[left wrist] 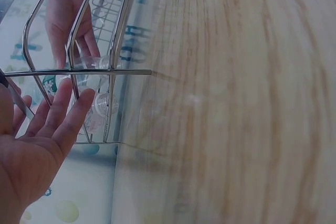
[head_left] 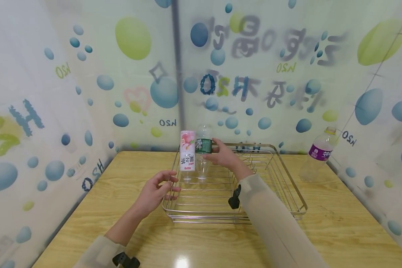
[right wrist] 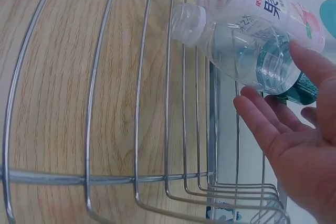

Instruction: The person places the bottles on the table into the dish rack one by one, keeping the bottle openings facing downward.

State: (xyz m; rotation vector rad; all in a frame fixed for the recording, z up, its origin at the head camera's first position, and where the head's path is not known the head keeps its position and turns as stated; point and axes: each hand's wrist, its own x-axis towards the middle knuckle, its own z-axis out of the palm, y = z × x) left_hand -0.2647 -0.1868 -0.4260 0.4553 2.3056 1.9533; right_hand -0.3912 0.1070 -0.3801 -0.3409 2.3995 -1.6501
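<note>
A clear bottle with a green label (head_left: 203, 146) stands neck down in the wire rack (head_left: 236, 214). My right hand (head_left: 225, 154) holds it loosely at the label, thumb on one side and fingers on the other, as the right wrist view shows. Beside it, nearly touching, is another upturned bottle with a pink and white label (head_left: 187, 150); both necks (right wrist: 190, 23) are down at the rack's wires. My left hand (head_left: 155, 191) is at the rack's left rim, fingers spread and extended near the wires, holding nothing.
A bottle with a purple label (head_left: 319, 152) stands upright on the wooden table (head_left: 341, 212), right of the rack. Behind the table hangs a curtain (head_left: 271, 74) printed with blue and green dots.
</note>
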